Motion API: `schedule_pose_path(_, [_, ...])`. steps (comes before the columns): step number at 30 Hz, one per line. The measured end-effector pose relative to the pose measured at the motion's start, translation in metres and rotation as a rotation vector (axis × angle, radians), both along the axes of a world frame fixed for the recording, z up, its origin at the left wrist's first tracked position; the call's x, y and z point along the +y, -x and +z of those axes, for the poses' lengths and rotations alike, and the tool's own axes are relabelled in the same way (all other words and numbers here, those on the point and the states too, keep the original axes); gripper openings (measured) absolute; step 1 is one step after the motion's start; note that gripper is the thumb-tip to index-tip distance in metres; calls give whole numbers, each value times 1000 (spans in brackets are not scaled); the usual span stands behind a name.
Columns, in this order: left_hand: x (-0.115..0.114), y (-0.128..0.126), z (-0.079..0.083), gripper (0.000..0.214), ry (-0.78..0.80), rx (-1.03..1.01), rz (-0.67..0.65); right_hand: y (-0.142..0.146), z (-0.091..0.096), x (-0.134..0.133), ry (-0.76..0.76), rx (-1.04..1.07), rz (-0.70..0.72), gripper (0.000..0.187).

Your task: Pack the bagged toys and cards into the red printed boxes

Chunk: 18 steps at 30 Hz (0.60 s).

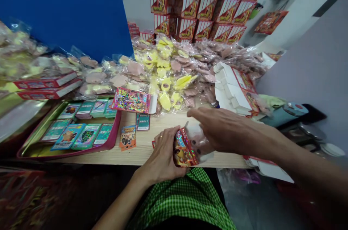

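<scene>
My left hand (166, 152) is wrapped round a small shiny red carton (184, 148), which lies on its side near the table's front edge, its mouth turned to the right. At that mouth is a pink toy in a clear bag (199, 143), with dark spots showing through. My right hand (214, 128) is closed over the bagged toy from above, its index finger reaching left past the carton's white flap; the thumb is hidden. Left of my hands lie orange picture cards (127, 138) and a green card (143, 122). Another pink carton (133, 100) rests on the tin's corner, its end flap out.
A pink-rimmed tin (115, 139) at the left holds several card stacks. Bagged yellow and pink toys (164, 81) heap along the back. White-and-red cartons (231, 88) stand at the right beside a blue cylinder (295, 109). Red display boxes (190, 5) are stacked behind.
</scene>
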State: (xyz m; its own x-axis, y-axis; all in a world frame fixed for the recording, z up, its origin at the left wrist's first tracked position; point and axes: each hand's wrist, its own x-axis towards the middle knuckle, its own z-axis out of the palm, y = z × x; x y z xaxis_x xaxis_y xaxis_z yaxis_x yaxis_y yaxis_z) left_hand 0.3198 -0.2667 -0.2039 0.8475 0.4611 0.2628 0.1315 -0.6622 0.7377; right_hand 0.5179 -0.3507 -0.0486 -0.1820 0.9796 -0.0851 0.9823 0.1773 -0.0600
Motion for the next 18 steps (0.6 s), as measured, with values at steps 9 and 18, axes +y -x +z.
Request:
schedule_pose_path(9, [-11,-4,1,115,-116,-71,96,11,-22,-6,-29,-58,-17,12])
schedule_pose_path(18, [-5,-1,-6,120,-37,-121,226,8,-13,-14,-342,182,68,28])
